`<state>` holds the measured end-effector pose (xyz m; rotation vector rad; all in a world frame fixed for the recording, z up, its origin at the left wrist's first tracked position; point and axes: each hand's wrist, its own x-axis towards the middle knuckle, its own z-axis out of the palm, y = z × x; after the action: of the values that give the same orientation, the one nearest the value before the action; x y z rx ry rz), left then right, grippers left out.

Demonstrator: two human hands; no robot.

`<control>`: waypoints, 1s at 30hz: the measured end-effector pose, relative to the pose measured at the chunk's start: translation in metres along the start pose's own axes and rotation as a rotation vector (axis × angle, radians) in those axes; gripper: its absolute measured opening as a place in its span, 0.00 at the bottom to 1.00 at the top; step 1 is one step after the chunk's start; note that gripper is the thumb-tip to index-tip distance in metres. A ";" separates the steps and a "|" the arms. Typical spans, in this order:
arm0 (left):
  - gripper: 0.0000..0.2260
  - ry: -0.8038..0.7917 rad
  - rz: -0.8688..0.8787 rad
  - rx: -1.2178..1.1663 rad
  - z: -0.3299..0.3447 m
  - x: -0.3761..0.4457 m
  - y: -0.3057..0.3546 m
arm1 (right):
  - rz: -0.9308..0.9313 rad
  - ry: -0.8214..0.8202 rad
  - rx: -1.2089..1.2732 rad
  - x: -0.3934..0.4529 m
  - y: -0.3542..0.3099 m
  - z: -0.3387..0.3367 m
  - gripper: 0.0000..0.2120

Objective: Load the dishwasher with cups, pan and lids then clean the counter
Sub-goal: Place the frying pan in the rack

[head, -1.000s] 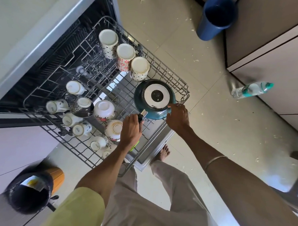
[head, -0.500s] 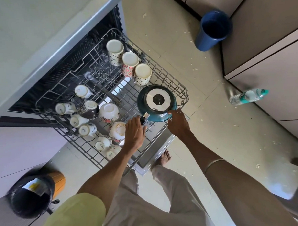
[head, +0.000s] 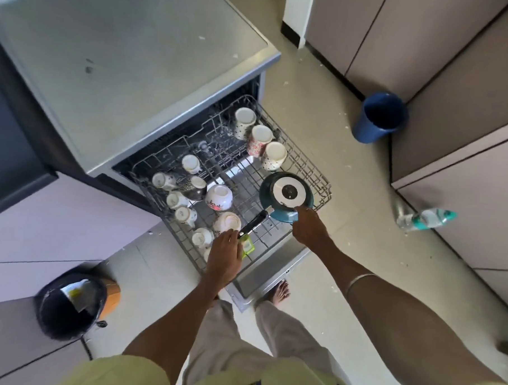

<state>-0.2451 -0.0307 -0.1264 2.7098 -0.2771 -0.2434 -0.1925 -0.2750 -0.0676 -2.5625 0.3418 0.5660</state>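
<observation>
Two hands on the pan (head: pixel 286 195): it sits upside down in the pulled-out rack (head: pixel 317 177), at the corner nearest the blue bin (head: pixel 380 116), base up, black handle (head: pixel 253 224) running back toward the person. Right hand (head: pixel 311 228) has its fingers curled on the pan's near rim, so that grip holds the pan. Left hand (head: pixel 225 256) is at the handle's end; fingertips seem to touch it, but whether the grip is closed round it I cannot tell.

To do this step well, I'd say:
- tilt the pan slightly so water drains, base stays up
- seat the rim between tines, not on top of them
- keep the handle inside the rack edge so the rack slides shut
- keep clear of the three cups (head: pixel 259 135) just behind the pan, away from the person
- release the rim last, check for rocking

Small cups (head: pixel 185 201) fill the side left of the pan. Lids not visible.
</observation>
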 end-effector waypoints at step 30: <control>0.20 -0.265 -0.400 -0.061 0.076 -0.002 0.065 | -0.632 -0.233 -0.421 0.067 0.070 0.044 0.13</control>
<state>-0.2730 -0.1177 -0.1683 2.6469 0.2022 -0.7143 -0.1717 -0.3202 -0.1614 -2.7337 -0.7159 0.7286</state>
